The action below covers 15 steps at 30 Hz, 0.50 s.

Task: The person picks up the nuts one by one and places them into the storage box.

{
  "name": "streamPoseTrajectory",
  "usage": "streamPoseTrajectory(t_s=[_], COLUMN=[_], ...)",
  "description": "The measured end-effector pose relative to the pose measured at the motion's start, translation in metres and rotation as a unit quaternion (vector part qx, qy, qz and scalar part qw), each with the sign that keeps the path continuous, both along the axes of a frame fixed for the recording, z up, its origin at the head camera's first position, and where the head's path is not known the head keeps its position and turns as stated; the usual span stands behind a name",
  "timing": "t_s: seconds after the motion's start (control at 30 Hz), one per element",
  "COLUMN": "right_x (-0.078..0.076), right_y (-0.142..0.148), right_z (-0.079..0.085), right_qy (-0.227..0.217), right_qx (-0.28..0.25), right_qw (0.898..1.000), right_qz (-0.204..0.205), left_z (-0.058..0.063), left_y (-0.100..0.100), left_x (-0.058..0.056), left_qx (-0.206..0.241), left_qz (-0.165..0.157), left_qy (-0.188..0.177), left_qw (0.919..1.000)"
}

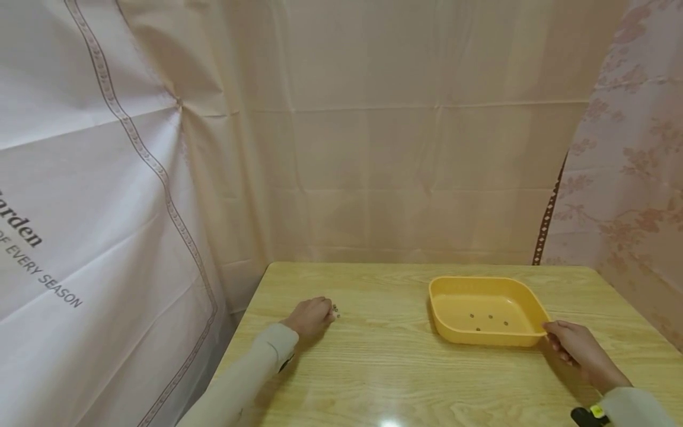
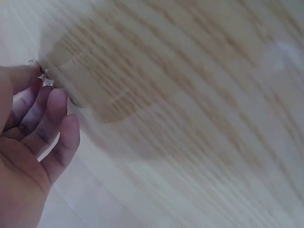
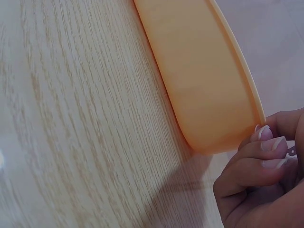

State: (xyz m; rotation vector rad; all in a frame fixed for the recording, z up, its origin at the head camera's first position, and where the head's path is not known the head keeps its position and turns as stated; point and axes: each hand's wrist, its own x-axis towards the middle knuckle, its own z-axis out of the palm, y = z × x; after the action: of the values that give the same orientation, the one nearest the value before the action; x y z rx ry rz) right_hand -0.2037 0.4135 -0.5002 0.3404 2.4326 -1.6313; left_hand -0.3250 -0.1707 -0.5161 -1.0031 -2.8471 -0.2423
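On the left part of the table, my left hand (image 1: 310,317) is bent down with its fingertips at a few small ring-like metal pieces (image 1: 335,309). The left wrist view has its thumb and fingertips pinching at a shiny small piece (image 2: 45,75), partly hidden by the fingers. A yellow plastic tray (image 1: 491,339) stands on the right, with several more small ring-like pieces (image 1: 490,317) spread over its floor. At the tray's near right corner, my right hand (image 1: 578,350) grips the rim between thumb and curled fingers. A bit of grey metal (image 3: 291,151) shows behind those fingers.
The light wood-grain table (image 1: 373,367) reaches back to a hanging beige cloth (image 1: 405,148). Printed cloths hang along both sides, a white one (image 1: 96,196) left and a pinkish flowered one (image 1: 635,178) right. A dark band (image 1: 589,416) is on the right wrist.
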Motion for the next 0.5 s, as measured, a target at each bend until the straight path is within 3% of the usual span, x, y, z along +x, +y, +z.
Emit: streamPoseTrajectory(t_s=[0.3, 0.5], right_x=[-0.0006, -0.0005], right_y=[0.001, 0.0007], right_z=[0.0004, 0.0013], right_qy=[-0.005, -0.007], right_qx=[0.004, 0.0], right_qw=[1.0, 1.0], right_qz=[-0.002, 0.0], left_z=[-0.001, 0.0045], left_y=[0.0005, 0.0027], left_x=[-0.001, 0.0029], left_qx=[-0.031, -0.048], left_qz=[-0.011, -0.014], left_qy=[0.038, 0.051], left_qw=[0.9987, 0.9974])
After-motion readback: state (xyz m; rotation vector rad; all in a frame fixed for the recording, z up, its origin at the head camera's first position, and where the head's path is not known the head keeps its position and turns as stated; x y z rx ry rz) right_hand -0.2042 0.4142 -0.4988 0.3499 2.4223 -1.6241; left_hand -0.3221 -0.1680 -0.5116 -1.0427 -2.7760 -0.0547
